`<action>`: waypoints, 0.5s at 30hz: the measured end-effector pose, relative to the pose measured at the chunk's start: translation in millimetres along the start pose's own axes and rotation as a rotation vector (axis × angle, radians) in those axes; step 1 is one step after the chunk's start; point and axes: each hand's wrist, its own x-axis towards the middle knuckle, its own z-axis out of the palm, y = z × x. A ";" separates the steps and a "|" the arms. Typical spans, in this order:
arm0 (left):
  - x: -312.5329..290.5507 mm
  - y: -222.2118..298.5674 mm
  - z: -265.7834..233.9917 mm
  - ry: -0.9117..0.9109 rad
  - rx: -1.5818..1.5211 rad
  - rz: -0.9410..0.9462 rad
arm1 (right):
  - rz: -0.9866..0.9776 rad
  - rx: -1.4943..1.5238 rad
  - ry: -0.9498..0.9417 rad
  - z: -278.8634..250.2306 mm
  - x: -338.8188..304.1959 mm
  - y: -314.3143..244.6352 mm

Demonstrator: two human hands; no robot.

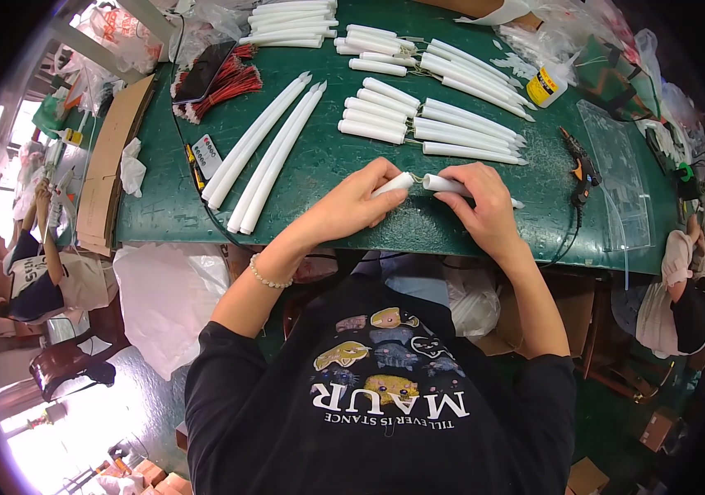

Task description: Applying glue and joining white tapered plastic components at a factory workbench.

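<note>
Above the near edge of the green table, my left hand (352, 202) is closed around a short white tube (398, 182), the base part of an LED taper candle. My right hand (486, 202) grips the longer white candle tube (441, 185), its pointed tip showing past the hand. Thin wires bridge the small gap between the two parts. Just beyond my hands lies a row of similar candles (460, 132) in two parts, joined by wires. Another such group (472, 74) lies farther back. Two long one-piece white candles (278, 165) rest to the left.
A hot glue gun (583, 173) and a clear plastic sheet (616, 181) lie at right. Beyond is a yellow-labelled bottle (544, 87). At left are a phone (204, 73) on red wires (241, 80), a small remote (206, 155), and cardboard (113, 165). Other people sit on both sides.
</note>
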 end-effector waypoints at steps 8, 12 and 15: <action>0.7 2.9 -7.0 -0.124 -0.076 -0.093 | -0.061 -0.024 -0.061 -2.2 2.8 -0.6; 6.7 -8.7 1.5 -0.021 -0.024 0.048 | -0.058 -0.087 -0.093 -3.3 -0.2 -5.1; 9.7 -27.2 3.2 0.011 0.134 0.164 | -0.069 -0.050 -0.116 1.8 -0.1 -9.4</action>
